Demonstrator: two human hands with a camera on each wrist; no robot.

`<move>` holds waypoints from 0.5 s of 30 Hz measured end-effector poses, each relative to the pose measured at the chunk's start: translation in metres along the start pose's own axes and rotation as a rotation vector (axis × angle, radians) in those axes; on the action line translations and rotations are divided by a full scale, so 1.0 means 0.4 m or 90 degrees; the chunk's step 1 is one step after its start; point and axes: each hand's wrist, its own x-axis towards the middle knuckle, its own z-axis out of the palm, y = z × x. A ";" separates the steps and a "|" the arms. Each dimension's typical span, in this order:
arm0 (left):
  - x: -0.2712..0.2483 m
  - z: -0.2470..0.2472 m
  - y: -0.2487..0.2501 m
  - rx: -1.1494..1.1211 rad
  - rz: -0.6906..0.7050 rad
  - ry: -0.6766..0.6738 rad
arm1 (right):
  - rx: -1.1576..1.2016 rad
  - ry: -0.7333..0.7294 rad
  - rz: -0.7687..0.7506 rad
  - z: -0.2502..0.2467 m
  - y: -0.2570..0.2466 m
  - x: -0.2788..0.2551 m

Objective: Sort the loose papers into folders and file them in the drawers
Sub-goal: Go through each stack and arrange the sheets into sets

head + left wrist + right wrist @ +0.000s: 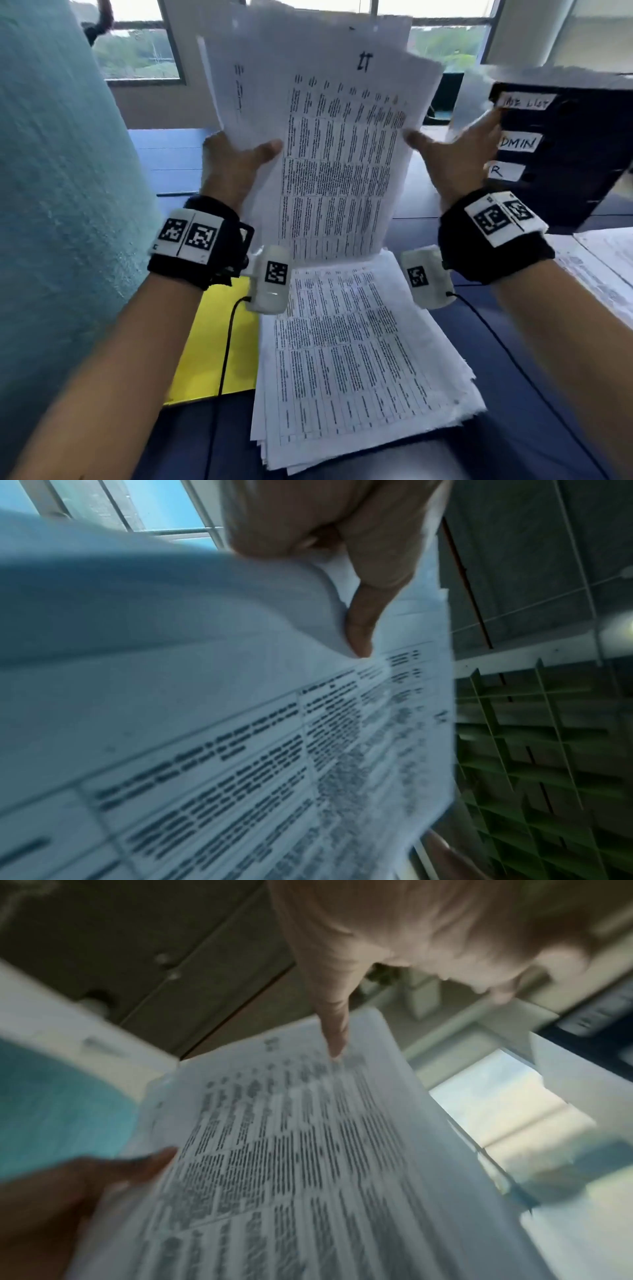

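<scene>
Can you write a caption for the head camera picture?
Left hand lifts printed sheets above the paper stack.

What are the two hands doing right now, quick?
Left hand: grips the raised sheaf of papers, thumb on front.
Right hand: open, fingers straight, thumb touching the sheaf's right edge.

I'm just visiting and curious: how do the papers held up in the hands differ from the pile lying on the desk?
The held sheets stand upright and fanned apart; the desk stack lies flat. The held sheets are gripped by the left hand, with the right hand open at their edge; nothing holds the desk stack. The held sheets look fewer than the thick desk stack. Both are white pages printed with tables.
</scene>
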 end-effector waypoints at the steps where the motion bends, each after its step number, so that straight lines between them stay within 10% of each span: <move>1: 0.001 -0.005 0.009 -0.037 0.005 -0.018 | 0.132 -0.072 0.053 -0.005 0.012 -0.005; 4: 0.005 0.007 0.029 -0.079 0.031 -0.071 | 0.355 -0.199 0.037 -0.007 0.018 -0.009; 15: -0.014 0.014 0.006 -0.101 0.033 -0.093 | 0.305 -0.090 -0.075 0.006 0.038 -0.055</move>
